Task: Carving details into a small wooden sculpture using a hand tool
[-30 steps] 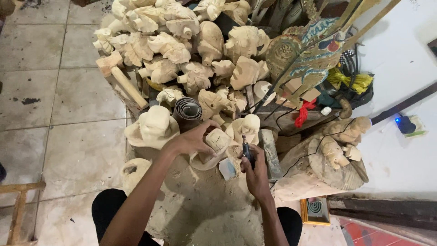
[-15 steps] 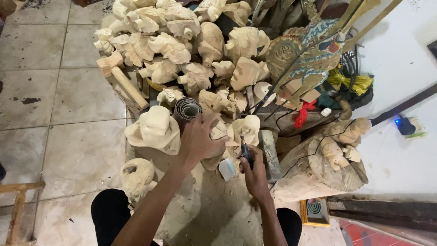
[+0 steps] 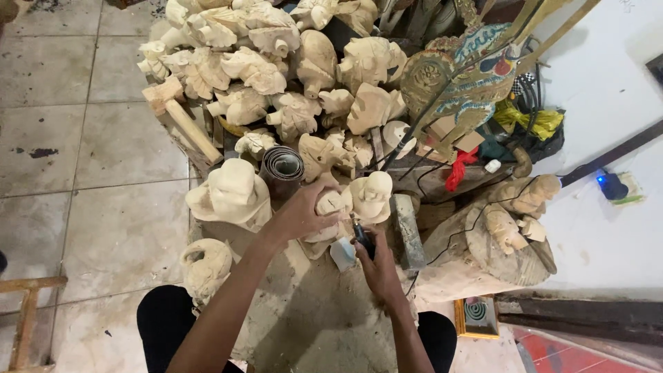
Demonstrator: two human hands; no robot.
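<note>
While the left hand (image 3: 298,215) grips a pale unfinished wooden carving (image 3: 331,207) near the front edge of the dusty workbench (image 3: 304,311), the right hand (image 3: 378,266) is closed around a dark rotary carving tool (image 3: 362,235), its tip touching the piece. Shaping looks under way; the next pass calls for a steady hold and a light, controlled touch.

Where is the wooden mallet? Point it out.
In the head view the mallet lies at the upper left, on the left edge of the pile of carvings, above the left hand.
</note>
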